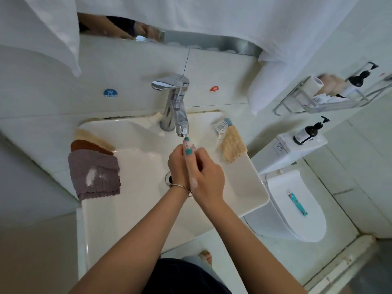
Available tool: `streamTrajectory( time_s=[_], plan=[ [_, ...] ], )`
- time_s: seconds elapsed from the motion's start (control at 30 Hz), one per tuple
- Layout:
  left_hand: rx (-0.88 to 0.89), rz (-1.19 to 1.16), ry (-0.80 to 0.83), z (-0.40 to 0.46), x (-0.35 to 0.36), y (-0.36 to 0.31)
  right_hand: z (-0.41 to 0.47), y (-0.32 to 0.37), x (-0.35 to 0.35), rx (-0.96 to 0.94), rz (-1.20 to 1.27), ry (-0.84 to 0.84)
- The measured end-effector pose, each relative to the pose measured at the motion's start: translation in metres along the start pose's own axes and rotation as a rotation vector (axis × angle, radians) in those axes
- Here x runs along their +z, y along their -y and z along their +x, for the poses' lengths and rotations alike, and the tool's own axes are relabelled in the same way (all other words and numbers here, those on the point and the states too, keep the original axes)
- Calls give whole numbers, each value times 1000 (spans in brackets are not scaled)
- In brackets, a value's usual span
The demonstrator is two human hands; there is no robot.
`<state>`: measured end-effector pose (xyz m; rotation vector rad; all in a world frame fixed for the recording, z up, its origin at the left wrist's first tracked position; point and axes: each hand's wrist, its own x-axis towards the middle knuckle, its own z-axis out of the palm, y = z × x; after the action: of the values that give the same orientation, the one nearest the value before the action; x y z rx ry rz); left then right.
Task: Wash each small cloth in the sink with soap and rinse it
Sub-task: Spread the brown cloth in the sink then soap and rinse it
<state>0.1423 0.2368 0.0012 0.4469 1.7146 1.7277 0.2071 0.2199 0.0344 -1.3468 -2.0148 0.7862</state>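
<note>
- Standing on the toilet tank (283, 145): a dark pump bottle (307, 132).
- Lying on the closed toilet lid (297, 213): a teal tube (297, 204).
- Hanging on the wall: a wire rack (331, 98) holding bottles.
- Draping above: white towels (212, 18).

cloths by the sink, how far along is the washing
Possibly done: one beige cloth lies apart on the sink's right rim. In hand: no cloth; the left hand and right hand rub together, soapy, under the faucet. Apparently left: the purple cloth with a white smear, plus a brown cloth and a tan cloth, stacked on the left rim.
</note>
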Motion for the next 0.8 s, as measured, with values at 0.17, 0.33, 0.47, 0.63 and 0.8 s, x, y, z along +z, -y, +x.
streamTrajectory(
  time_s=[0.17, 0.33, 0.47, 0.63, 0.8],
  plan=[
    [194, 18, 92, -26, 9, -11, 28, -19, -6, 246, 165, -89],
    [43, -66, 99, -16, 6, -3, 12, -12, -9, 89, 152, -13],
    [59, -56, 114, -25, 15, -4, 24, -17, -15, 199, 175, -88],
    [15, -63, 90, -23, 12, 2, 26, -22, -11, 160, 97, 7],
    [-82, -88, 38, -8, 5, 1, 18, -12, -9, 86, 21, 108]
  ],
)
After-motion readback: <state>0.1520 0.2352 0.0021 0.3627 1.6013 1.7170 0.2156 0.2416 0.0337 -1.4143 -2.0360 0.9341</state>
